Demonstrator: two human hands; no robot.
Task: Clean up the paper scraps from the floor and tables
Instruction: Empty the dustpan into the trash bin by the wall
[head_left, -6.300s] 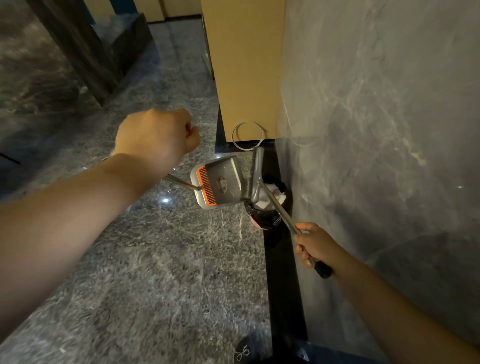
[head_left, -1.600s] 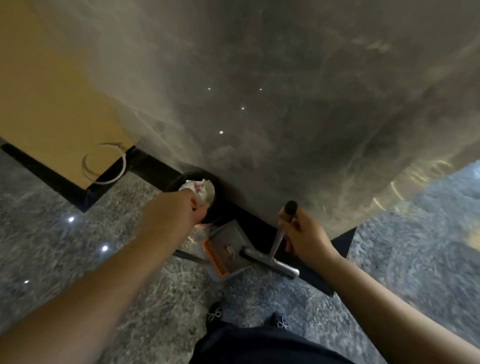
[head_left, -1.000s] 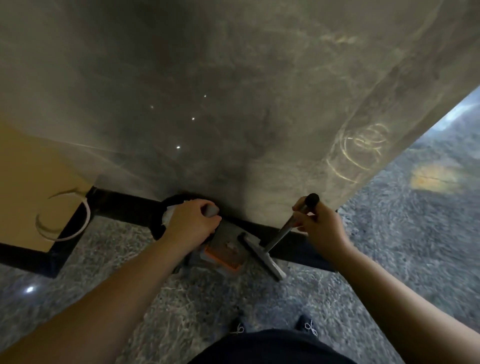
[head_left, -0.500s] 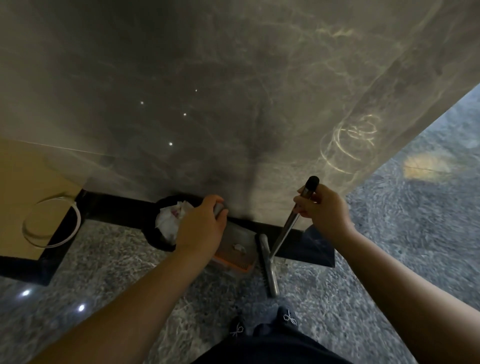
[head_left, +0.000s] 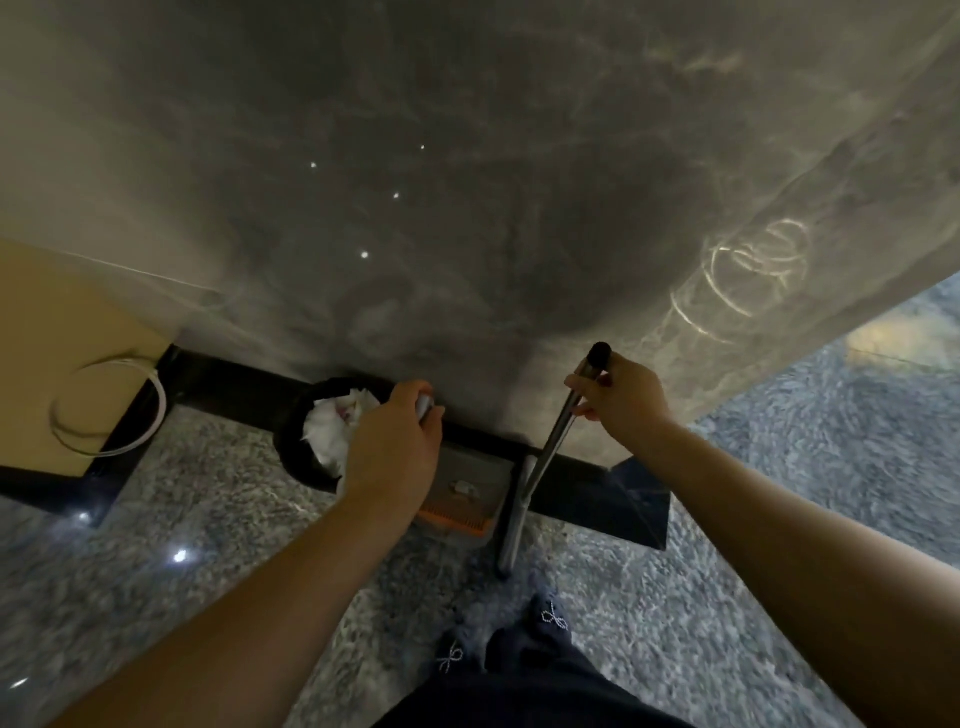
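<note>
Grey dustpan (head_left: 470, 475) with no legible label stands against the wall under your left hand (head_left: 392, 452) gripping its handle, your right hand (head_left: 621, 397) clasps the broom (head_left: 545, 452), paper scraps (head_left: 335, 426) fill the black bin (head_left: 296, 457) beside it.

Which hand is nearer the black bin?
Left. The left hand grips the dustpan handle right beside the bin; the right hand holds the broom farther right.

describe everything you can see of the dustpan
The dustpan is grey, plastic-looking, with an orange comb strip along its near edge and a small pale scrap on its face. It stands at the wall's black baseboard, between the black bin and the broom. The left hand grips its handle top, hiding part.
</note>
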